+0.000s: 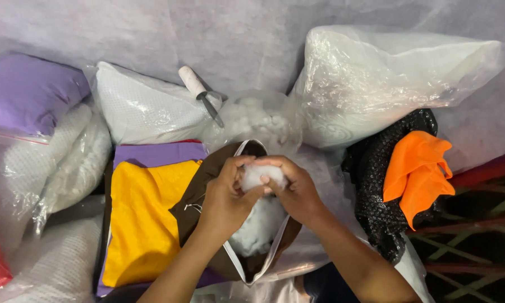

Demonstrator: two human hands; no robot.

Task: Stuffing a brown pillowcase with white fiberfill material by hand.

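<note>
Over open brown cover [193, 193], my left hand [225, 197] and right hand [296, 188] meet on white stuffing clump [256, 175]; fingers of both pinching it between them, just above cover's zip mouth, more fill already inside. Cover held open toward me. Yellow cloth [143, 219] touching at left. Clear fill bag [258, 120] just behind; lint roller [199, 92] on bagged pillow [146, 106]. Orange cloth [418, 171] on black mesh bag [376, 191], right, apart.

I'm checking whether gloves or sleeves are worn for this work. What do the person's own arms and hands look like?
Both forearms are bare as far as the picture shows, with no sleeves in view. The left hand and right hand wear no gloves; no rings, watch or bands are visible.
</note>
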